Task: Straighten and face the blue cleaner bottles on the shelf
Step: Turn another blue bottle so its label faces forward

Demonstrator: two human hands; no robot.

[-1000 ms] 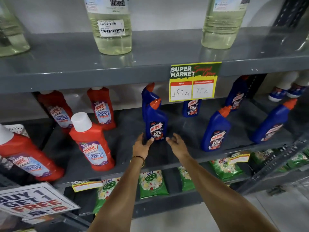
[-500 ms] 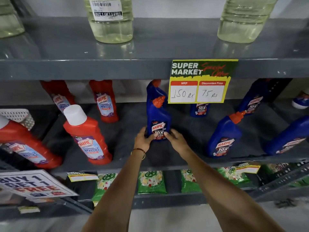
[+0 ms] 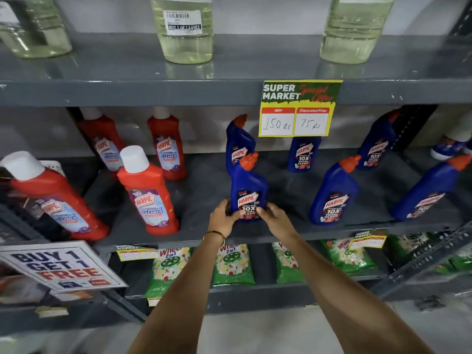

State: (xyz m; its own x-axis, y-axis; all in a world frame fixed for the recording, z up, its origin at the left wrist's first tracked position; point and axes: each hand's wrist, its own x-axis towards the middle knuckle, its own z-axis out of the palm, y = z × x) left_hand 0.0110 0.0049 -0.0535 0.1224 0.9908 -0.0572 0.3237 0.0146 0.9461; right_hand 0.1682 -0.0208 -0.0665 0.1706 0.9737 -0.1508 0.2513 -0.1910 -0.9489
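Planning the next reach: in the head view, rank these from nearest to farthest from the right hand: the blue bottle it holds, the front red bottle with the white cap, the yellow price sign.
1. Blue bottle: in the right hand grip.
2. Yellow price sign: above, on the upper shelf edge.
3. Front red bottle: off to the left, past the left hand.

Sign and red bottle are close; order tentative.

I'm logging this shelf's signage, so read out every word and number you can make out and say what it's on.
"HARPIC 10X TOTAL CLEAN": blue bottle in both hands
"HARPIC BATHROOM CLEANER": red bottle
"SUPER MARKET, MRP 150 Rs, Discounted Price 75 Rs": yellow tag
"BUY 1 GET 1 FREE": tilted sign
"Wheel 2in1": green packets
Lower shelf tags: too blurred.
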